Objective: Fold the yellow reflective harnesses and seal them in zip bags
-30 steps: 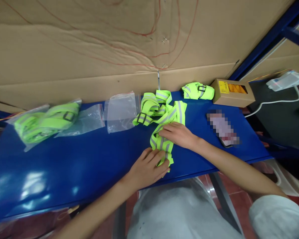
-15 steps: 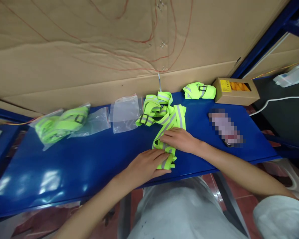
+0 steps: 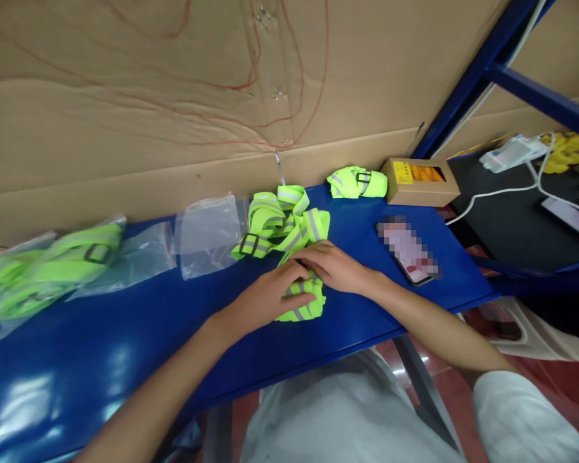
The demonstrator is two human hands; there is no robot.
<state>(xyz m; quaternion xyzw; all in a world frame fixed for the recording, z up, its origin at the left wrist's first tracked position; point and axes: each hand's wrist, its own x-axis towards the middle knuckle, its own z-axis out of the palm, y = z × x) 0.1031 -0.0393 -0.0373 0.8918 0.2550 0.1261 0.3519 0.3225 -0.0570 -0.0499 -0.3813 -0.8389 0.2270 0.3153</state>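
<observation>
A neon yellow-green reflective strap (image 3: 312, 225) with a grey stripe lies on the blue table, its far part in loose loops. A black buckle (image 3: 249, 245) shows at its left end. Near the table's front edge, part of the strap is folded into a flat bundle (image 3: 305, 311). My left hand (image 3: 270, 297) is closed on this bundle from the left, thumb across its top. From the right, my right hand (image 3: 335, 267) grips the strap just beyond, its fingertips close to my left fingers. My hands partly hide the folds between them.
Clear plastic bags (image 3: 210, 235) lie left of the strap, beside a bagged reflective strap (image 3: 80, 257). Another folded strap (image 3: 357, 182) sits at the back near a cardboard box (image 3: 422, 186). A phone (image 3: 408, 251) lies to the right. Cardboard (image 3: 149, 116) walls the back.
The strap's near end is now gathered into a thicker folded bundle, and my hands have come closer together over it. The camera view has shifted right.
</observation>
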